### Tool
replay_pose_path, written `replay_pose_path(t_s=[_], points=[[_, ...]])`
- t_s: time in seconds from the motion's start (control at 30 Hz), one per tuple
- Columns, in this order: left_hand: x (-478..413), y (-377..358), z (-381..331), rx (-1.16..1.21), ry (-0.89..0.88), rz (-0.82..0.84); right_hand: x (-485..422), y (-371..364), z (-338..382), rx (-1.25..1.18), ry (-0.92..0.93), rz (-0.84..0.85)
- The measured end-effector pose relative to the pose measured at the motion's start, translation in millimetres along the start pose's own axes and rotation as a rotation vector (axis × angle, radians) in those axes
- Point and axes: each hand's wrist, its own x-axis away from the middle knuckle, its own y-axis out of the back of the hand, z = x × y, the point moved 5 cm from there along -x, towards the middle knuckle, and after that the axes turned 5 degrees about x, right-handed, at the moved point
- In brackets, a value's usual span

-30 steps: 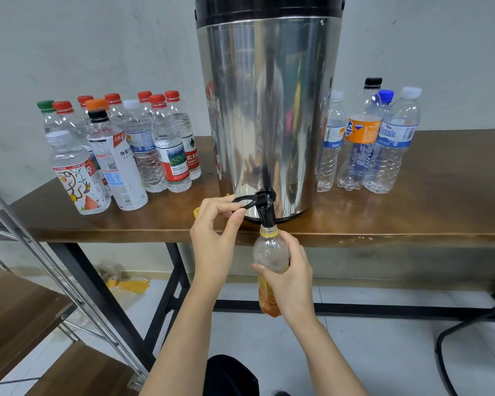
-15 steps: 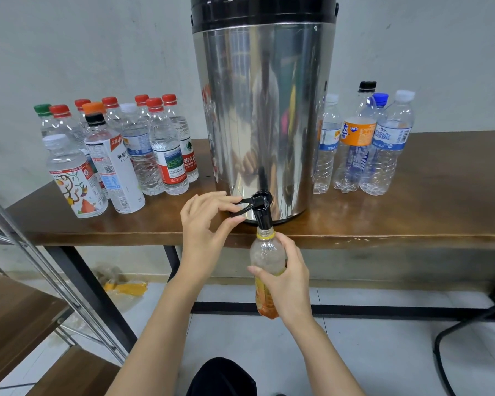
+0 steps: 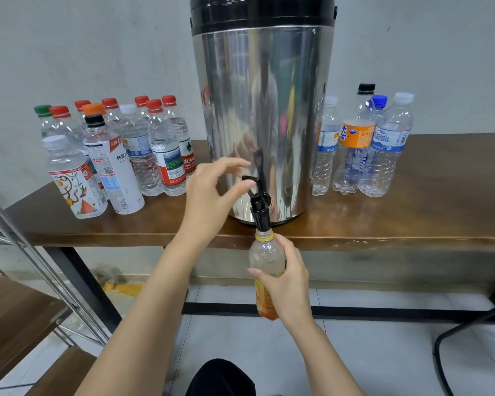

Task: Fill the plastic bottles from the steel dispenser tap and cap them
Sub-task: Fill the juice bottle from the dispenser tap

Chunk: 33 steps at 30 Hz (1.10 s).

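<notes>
Bottle [image 3: 266, 255] with a yellow neck ring and an orange label hangs upright just below the tabletop [image 3: 412, 218] edge. Its long axis is vertical and its open mouth meets the black tap [image 3: 260, 212] of the steel dispenser [image 3: 263, 110]. Its fill level cannot be told. The right hand [image 3: 286, 284] wraps its fingers round the bottle's middle. The left hand [image 3: 209, 195] has its fingers loosely spread, thumb touching the tap lever [image 3: 253, 184]. Capped bottles [image 3: 166, 155] stand to the left of the dispenser, and emptier-looking ones [image 3: 383, 155] stand to its right.
</notes>
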Motion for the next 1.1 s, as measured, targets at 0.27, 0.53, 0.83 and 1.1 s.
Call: replay_pose_path(t_s=[0.27,0.53,0.83,1.1], points=[[19,40,96,-0.169,0.552,-0.106,-1,-2,-1,-0.030,-0.014,0.012],[30,5,131,-0.645,0.640,0.411,0,4,-3,-0.005,-0.007,0.024],[45,2,117,-0.569,0.532,0.128,10,28,-7,0.029,-0.001,0.028],[52,25,-12,0.234,0.407,-0.256,13,66,26,0.014,0.115,-0.032]])
